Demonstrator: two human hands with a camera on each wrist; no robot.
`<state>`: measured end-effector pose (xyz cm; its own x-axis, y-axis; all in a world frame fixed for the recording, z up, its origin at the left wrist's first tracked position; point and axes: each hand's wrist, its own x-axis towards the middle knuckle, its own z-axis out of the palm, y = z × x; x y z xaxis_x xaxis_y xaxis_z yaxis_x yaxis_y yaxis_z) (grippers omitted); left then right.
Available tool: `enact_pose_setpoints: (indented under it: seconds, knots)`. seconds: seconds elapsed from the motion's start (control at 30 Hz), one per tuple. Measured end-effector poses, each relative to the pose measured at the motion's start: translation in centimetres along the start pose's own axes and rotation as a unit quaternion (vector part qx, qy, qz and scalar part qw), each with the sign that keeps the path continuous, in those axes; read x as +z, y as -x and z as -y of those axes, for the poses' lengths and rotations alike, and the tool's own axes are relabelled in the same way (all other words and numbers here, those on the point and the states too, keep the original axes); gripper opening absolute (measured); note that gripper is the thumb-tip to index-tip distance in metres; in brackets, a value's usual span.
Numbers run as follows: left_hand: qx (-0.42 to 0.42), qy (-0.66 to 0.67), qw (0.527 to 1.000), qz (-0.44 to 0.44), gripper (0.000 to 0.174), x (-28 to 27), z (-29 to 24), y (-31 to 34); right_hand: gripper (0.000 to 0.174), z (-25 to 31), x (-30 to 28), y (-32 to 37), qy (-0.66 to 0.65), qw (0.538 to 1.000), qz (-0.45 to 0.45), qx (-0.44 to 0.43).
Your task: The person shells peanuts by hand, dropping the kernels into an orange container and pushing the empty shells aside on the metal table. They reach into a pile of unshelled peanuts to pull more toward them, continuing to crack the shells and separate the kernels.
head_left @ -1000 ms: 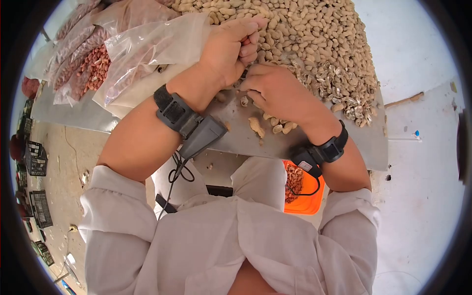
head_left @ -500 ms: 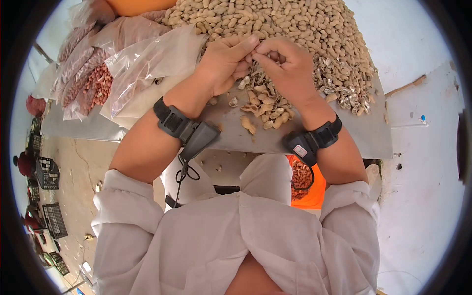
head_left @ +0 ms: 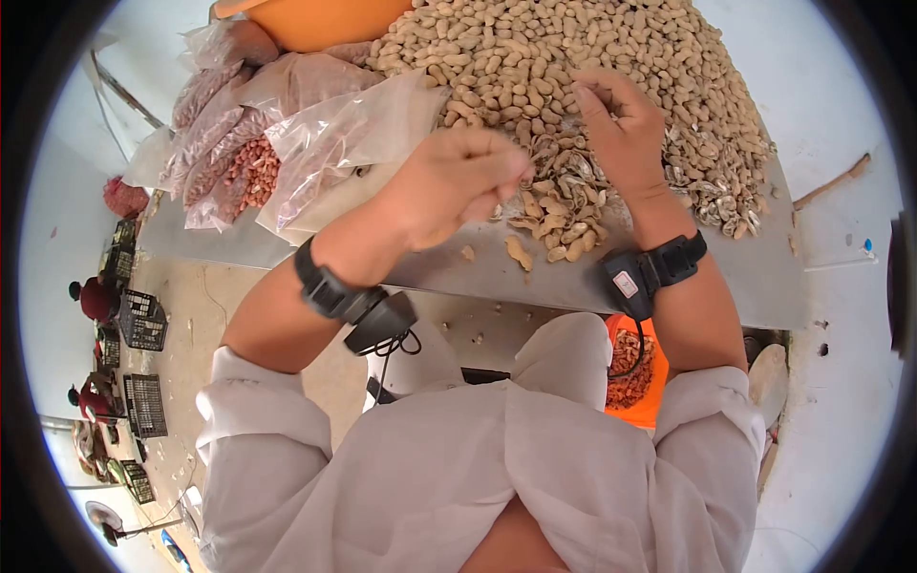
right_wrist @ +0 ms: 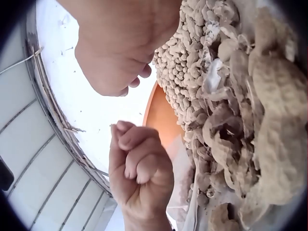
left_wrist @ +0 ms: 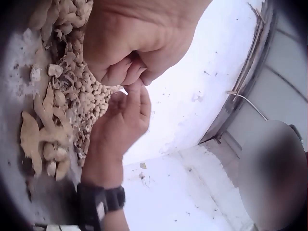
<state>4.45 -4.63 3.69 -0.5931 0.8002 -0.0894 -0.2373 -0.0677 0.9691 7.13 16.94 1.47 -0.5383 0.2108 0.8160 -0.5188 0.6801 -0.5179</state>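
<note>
My left hand (head_left: 457,181) is blurred in the head view, over the near left side of a heap of emptied peanut shells (head_left: 564,205). Its fingers are curled, with thumb and forefinger tips close together, as the right wrist view shows of the left hand (right_wrist: 144,166). Further right, my right hand (head_left: 626,134) hovers over the shells with bent fingers and its thumb apart from the forefinger. Behind it spreads a big pile of unshelled peanuts (head_left: 535,57). I cannot tell whether either hand holds a peanut. A single peanut pod (head_left: 519,253) lies near the table edge.
At the left of the metal table (head_left: 458,272) lie clear plastic bags with red peanut kernels (head_left: 253,172). An orange basin (head_left: 330,21) stands behind them. Below the table, beside my leg, an orange tub (head_left: 642,413) holds more kernels. Black crates (head_left: 143,320) stand on the floor.
Half a second ago both hands met at their fingertips over the shells; now they are apart. My left hand has come nearer to me and left, and my right hand stays over the pile.
</note>
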Motion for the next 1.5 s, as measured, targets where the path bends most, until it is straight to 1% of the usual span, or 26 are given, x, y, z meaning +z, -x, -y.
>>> enact_pose_setpoints:
  seconds: [0.07,0.1,0.17,0.27,0.37,0.47,0.53,0.57,0.67,0.7,0.77,0.87,0.97,1.07,1.17,1.27,1.37,1.5]
  knots:
    - [-0.007,-0.082,0.997,-0.006,0.016,-1.5,0.0,1.9,0.011,0.4,-0.1,0.0,-0.007,1.000,0.008,-0.007]
    - [0.009,-0.148,0.988,-0.034,0.017,-2.6,0.1,2.4,0.011,0.8,-0.1,0.0,-0.012,1.000,0.017,-0.006]
    - [0.039,-0.279,0.956,-0.086,0.018,-4.9,0.4,3.0,0.011,1.1,-0.2,0.0,-0.015,1.000,0.023,-0.003]
    - [0.035,-0.357,0.922,-0.145,0.018,-7.4,0.1,2.9,0.011,1.0,-0.1,0.1,-0.021,1.000,0.014,-0.002]
    - [0.016,-0.344,0.934,-0.099,0.018,-5.7,-1.4,3.9,0.012,0.8,-0.1,0.1,-0.048,0.999,0.005,-0.004]
    - [0.084,-0.320,0.943,-0.042,0.019,-3.3,-3.1,4.2,0.013,0.9,-0.2,0.2,-0.061,0.998,0.013,-0.002]
    - [0.141,-0.407,0.902,-0.034,0.019,-2.2,-5.4,2.3,0.014,0.6,-0.2,0.2,-0.064,0.998,0.021,-0.008]
    - [0.169,-0.448,0.877,-0.031,0.019,-2.0,-6.2,0.8,0.014,0.8,-0.3,0.2,-0.056,0.998,0.024,0.003]
    - [0.088,-0.392,0.915,-0.035,0.020,-2.4,-7.2,-4.1,0.015,1.0,-0.7,0.0,-0.044,0.999,0.021,0.025]
    - [0.120,-0.466,0.876,-0.031,0.021,-3.4,-6.8,-5.7,0.015,0.6,-0.6,0.0,-0.049,0.998,0.013,0.026]
    - [0.184,-0.602,0.777,-0.022,0.023,-5.8,-4.7,-8.2,0.015,-0.1,-0.6,0.0,-0.052,0.998,0.002,0.024]
    - [0.139,-0.674,0.726,0.011,0.022,-7.8,-5.1,-8.3,0.015,-0.6,-0.8,-0.2,-0.039,0.999,-0.007,0.008]
    - [-0.051,-0.654,0.750,-0.086,0.025,-4.8,-8.2,-5.5,0.014,-0.6,-0.9,-0.3,-0.012,1.000,-0.013,-0.011]
    - [-0.063,-0.740,0.669,-0.031,0.022,-6.8,-8.5,-4.8,0.012,-0.4,-0.9,-0.2,-0.007,1.000,-0.015,-0.011]
    - [0.035,-0.876,0.481,0.017,0.018,-8.8,-7.2,-4.7,0.012,-0.4,-0.9,-0.3,-0.002,1.000,-0.025,-0.016]
    - [0.130,-0.884,0.445,0.064,0.013,-9.0,-5.9,-5.1,0.012,-0.5,-0.9,-0.3,-0.002,0.999,-0.034,-0.022]
    - [0.111,-0.909,0.383,0.124,0.013,-7.5,-5.6,-5.9,0.012,-0.7,-0.7,-0.2,-0.017,0.999,-0.039,-0.021]
    - [0.069,-0.930,0.306,0.190,0.012,-7.3,-3.9,-6.6,0.013,-0.9,-0.8,-0.3,-0.023,0.999,-0.034,-0.014]
